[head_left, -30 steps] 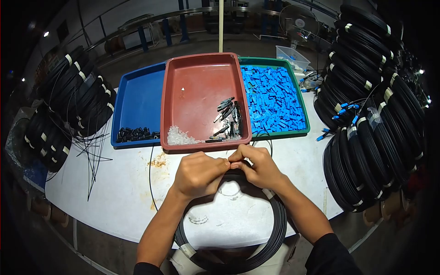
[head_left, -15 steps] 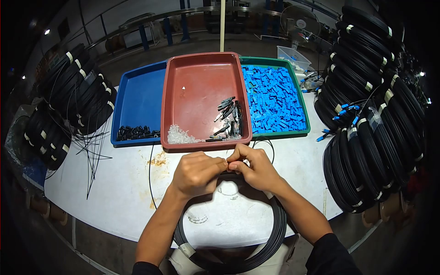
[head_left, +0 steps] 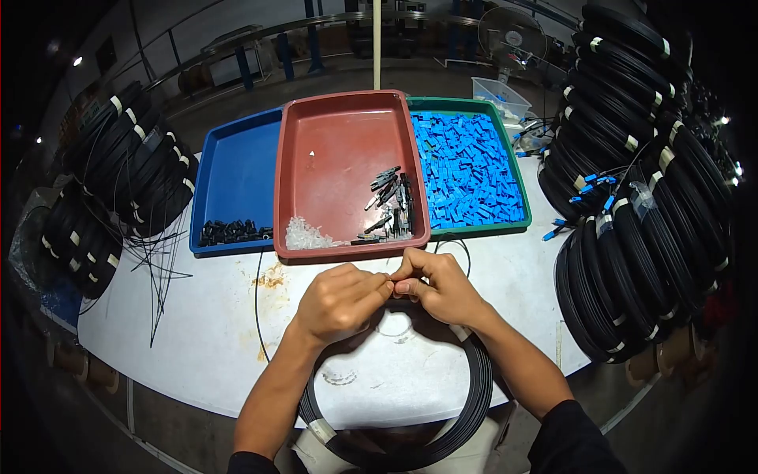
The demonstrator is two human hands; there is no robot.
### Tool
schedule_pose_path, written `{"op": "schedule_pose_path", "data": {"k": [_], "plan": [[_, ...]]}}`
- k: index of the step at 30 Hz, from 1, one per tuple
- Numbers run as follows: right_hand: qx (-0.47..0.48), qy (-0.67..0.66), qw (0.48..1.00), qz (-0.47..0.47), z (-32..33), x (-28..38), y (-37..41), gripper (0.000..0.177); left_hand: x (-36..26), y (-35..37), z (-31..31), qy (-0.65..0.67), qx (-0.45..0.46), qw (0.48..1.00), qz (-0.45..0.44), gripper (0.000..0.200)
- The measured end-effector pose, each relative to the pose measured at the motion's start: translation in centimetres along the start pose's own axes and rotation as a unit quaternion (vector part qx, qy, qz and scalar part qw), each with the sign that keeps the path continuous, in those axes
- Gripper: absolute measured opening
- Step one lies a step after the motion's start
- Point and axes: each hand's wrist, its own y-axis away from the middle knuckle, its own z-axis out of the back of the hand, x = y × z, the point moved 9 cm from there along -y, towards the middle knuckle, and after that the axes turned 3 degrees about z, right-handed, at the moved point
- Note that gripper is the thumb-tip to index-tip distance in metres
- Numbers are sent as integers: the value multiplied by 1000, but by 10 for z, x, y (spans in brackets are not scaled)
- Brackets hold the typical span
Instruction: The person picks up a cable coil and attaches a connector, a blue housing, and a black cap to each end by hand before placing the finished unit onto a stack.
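Observation:
My left hand (head_left: pixel 341 302) and my right hand (head_left: pixel 439 288) meet fingertip to fingertip in front of the red tray. Both are closed in a pinch, and whatever sits between the fingers is hidden. Below them lies a coil of black cable (head_left: pixel 478 378), bound with white tape (head_left: pixel 322 430), its front part reaching past the table edge. A thin loop of black cable (head_left: pixel 467 257) shows just beyond my right hand. Another strand (head_left: pixel 257 304) runs down the table to the left of my left hand.
The red tray (head_left: pixel 347 97) holds clear plastic pieces (head_left: pixel 304 235) and black connector parts (head_left: pixel 387 189). Black parts lie in the blue tray (head_left: pixel 204 189); blue connectors (head_left: pixel 470 170) fill the green tray (head_left: pixel 517 174). Stacked cable coils flank the table at left (head_left: pixel 134 158) and right (head_left: pixel 624 276).
The view has shifted very slightly, so the trays sit a little further left. My two hands stay pinched together in nearly the same place, with the left wrist turned a little.

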Motion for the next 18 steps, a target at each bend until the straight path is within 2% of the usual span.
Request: {"op": "schedule_pose_path", "data": {"k": [1, 2, 3, 4, 5, 6, 9, 10, 11, 12, 13, 14, 15, 16, 18], "plan": [[-4, 37, 998, 57, 1, 9, 0, 13, 8, 0, 2, 43, 6, 998, 52, 20], [-3, 37, 998, 56, 0, 6, -1, 13, 5, 0, 2, 44, 6, 998, 53, 20], [-23, 118, 977, 174, 0, 22, 2, 16, 27, 4, -1, 129, 1, 973, 191, 17], [-43, 197, 936, 288, -4, 38, 10, 19, 46, 16, -7, 210, -4, 923, 324, 15], [-25, 239, 923, 300, -8, 37, 12, 22, 60, 34, -26, 351, 12, 820, 452, 15], [-25, 238, 923, 300, -7, 38, 13, 22, 61, 35, -27, 351, 11, 820, 452, 15], [-23, 266, 911, 315, -10, 43, 17, 20, 63, 46, -45, 462, 38, 726, 507, 14], [-44, 233, 933, 270, -5, 37, 14, 16, 63, 47, -47, 462, 38, 726, 508, 14], [-66, 197, 952, 224, -1, 30, 11, 13, 57, 29, -30, 341, 14, 853, 394, 14], [-65, 196, 952, 224, -1, 32, 10, 13, 40, 15, -14, 205, -10, 943, 263, 14], [-42, 96, 991, 87, 2, 12, 4, 10, 20, 2, -8, 103, 42, 984, 138, 21], [-19, -7, 998, -52, 0, -10, 4, 7, 20, 2, -9, 104, 42, 984, 137, 21], [6, -41, 996, -79, -3, -19, 3, 5, 10, 0, -7, 60, 33, 995, 72, 22], [5, -40, 996, -80, 0, -19, 3, 5, -1, 0, -7, 14, 23, 1000, 7, 23], [6, 35, 999, 9, 4, 1, -1, 8, 0, -1, -7, 19, 20, 999, 21, 18]]}}
